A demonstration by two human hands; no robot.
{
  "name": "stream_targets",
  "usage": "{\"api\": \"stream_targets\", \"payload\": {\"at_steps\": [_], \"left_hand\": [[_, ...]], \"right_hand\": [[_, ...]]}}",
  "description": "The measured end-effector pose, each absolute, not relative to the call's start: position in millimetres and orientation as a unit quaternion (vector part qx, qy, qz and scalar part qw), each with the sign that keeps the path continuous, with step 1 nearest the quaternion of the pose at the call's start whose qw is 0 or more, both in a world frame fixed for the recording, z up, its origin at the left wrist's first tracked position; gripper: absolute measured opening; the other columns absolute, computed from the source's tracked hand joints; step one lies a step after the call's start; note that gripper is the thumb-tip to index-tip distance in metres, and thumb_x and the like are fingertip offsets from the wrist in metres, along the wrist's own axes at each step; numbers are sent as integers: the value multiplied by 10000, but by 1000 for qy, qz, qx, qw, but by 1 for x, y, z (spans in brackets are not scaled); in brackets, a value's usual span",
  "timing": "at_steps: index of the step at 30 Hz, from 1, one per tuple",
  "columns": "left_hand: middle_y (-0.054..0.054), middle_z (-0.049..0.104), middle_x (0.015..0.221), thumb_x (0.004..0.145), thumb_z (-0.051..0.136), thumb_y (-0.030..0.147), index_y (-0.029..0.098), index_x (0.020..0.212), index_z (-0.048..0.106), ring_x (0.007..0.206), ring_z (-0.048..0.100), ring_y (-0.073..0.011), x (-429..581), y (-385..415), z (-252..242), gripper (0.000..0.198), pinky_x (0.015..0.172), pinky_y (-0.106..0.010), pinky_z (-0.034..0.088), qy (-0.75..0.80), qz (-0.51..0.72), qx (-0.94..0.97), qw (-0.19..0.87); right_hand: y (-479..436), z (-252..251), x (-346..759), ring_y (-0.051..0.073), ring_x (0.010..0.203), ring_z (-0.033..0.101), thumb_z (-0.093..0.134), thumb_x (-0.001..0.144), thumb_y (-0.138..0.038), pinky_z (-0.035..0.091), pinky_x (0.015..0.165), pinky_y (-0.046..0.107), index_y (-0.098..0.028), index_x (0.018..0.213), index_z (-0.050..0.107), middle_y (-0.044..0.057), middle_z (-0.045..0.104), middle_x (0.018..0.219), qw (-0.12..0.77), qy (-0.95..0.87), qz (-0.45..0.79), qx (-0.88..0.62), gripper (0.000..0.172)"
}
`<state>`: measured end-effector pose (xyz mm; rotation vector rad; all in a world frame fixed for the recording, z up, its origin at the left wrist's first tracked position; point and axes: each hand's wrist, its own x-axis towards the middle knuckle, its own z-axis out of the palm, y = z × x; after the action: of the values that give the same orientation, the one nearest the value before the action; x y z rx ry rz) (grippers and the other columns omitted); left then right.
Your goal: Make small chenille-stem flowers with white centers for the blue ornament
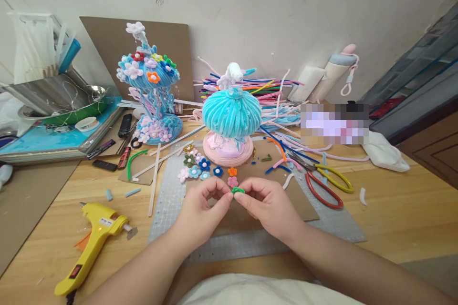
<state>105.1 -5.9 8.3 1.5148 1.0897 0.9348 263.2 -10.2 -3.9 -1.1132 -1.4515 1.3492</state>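
Observation:
Between the fingertips of my left hand (209,205) and my right hand (266,205) is a small green pipe-cleaner flower (237,191); both hands pinch it from either side. Just beyond it lie a pink flower (233,181) and an orange flower (232,171). Several blue, white and olive flowers (204,164) cluster to the left. Behind my hands stands a turquoise pipe-cleaner jellyfish (232,113) on a pink round base (227,155). A second blue jellyfish, covered with colourful flowers (148,74), stands farther left.
A yellow hot glue gun (98,236) lies at the left front. Scissors with red and yellow handles (327,190) rest on the right of the cutting mat (214,250). Bundled pipe cleaners (250,88) lie along the wall. A metal pot (50,95) stands at far left.

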Motion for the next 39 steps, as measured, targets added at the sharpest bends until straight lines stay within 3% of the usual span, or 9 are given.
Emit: {"api": "stream_targets", "payload": {"at_steps": [8,13,16,20,23,30,35,39], "left_hand": [[9,557,643,766,567,267,167,696,534,623,513,-124,104,-3,7,126,620,-246,415,474,389,610,501],[20,555,615,747,566,285,169,696,532,593,510,-121,99,6,4,131,597,-243,407,495,394,568,526],[10,563,638,740,562,278,168,682,572,613,517,-137,93,12,2,125,591,-253,393,531,346,597,491],[-16,572,731,727,563,246,187,635,627,754,533,-187,86,18,-2,126,683,-296,392,581,278,695,318],[-23,568,750,741,542,230,194,651,635,804,529,-199,84,21,-8,134,727,-312,388,580,272,726,250],[-31,568,704,734,561,235,194,626,640,763,525,-209,90,23,-23,140,676,-311,367,594,232,749,181],[-46,588,780,779,527,270,201,726,650,805,534,-218,85,26,-16,151,711,-318,371,619,277,731,82],[-32,598,761,793,511,314,199,743,626,780,544,-206,60,30,1,170,702,-297,387,635,337,692,62]], "right_hand": [[-9,-5,262,58,406,387,613,759,-425,312,384,180,-151,736,576,-57,441,517,403,-535,586,-457,277],[-5,-6,263,92,424,437,465,836,-511,357,395,201,-127,1030,588,-36,490,514,394,-505,627,-444,448],[5,-5,270,103,473,469,397,871,-474,344,391,210,-139,1112,544,19,576,694,423,-502,589,-471,439],[21,-9,284,128,579,508,510,824,-301,369,504,243,-184,970,637,38,620,809,350,-664,350,-561,226],[27,-17,287,166,745,553,552,795,-189,399,638,267,-198,846,675,46,631,861,277,-757,226,-547,133],[21,-26,278,167,815,565,537,860,-266,410,707,262,-205,882,672,52,608,873,248,-793,224,-510,150],[22,-24,280,158,766,553,538,836,-211,389,650,253,-193,829,650,43,605,866,276,-785,218,-510,114],[29,-13,288,155,669,518,486,853,-233,344,570,248,-179,757,585,29,593,766,318,-753,188,-544,148]]}}
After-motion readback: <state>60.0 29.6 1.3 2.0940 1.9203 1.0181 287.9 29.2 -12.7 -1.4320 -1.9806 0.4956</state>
